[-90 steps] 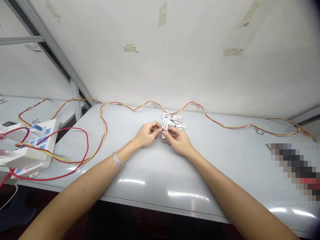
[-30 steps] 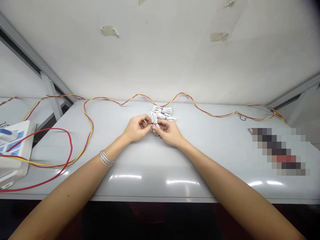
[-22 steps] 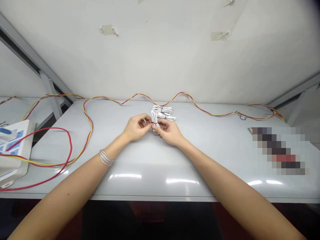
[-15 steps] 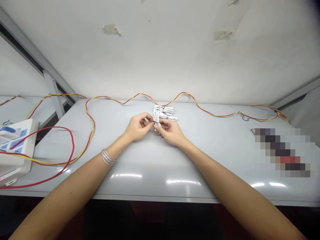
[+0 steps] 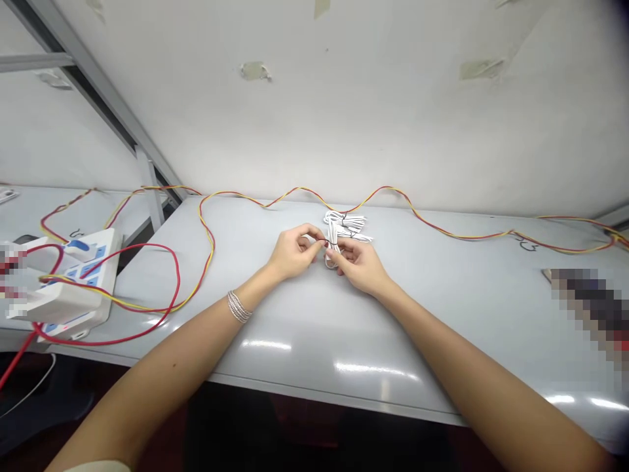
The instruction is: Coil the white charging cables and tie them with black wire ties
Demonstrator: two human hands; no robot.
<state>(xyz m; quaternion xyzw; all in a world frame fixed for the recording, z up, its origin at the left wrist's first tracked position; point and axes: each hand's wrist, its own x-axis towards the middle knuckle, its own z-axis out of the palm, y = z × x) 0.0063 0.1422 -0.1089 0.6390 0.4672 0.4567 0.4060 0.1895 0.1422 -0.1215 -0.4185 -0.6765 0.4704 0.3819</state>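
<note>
Far left, white power strip is sitting on the surface, red cord looping off it; red-and-yellow wire is snaking along the back edge to the far right. Mid-surface, left hand is pinching what looks like the end of a black twist tie between thumb and index finger. Tie is crossing the folded white cable coil, which is standing roughly lengthwise away from the person, between both hands. Right hand is gripping the coil's near part, thumb on top, other fingers curling in from the right side. Handling guess: coil is likely light, springy rather than stiff, smooth-jacketed, so strands could be slipping or fanning out under a loose hold. Not fragile, though tight kinks wouldn't be doing it any good. Best hold: pinching all strands together right beside the tie, not by an end loop. Tie itself is looking thin and bendable, so fingertips only. Just behind the right fingers, two white cable bundles are lying with black ties around them. Further right, black scraps are lying near the wire; past them, a pixelated object, can't tell what.
</note>
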